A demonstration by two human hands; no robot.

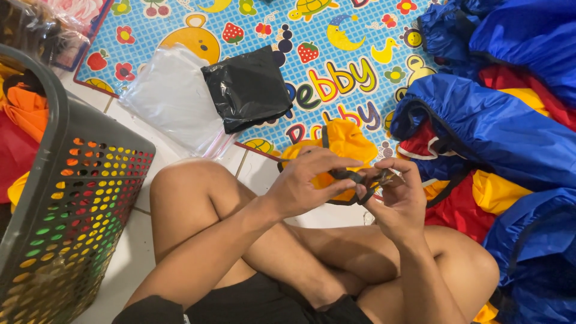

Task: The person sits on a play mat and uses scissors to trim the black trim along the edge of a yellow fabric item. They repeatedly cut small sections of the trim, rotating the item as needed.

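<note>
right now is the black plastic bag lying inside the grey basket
No, the black plastic bag lies flat on the patterned play mat, partly over a clear plastic bag, apart from the grey basket.

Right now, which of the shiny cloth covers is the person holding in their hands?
The small yellow fabric cover with black trim, held by the left hand and right hand. The blue, red and yellow ones lie piled untouched beside them.
</note>
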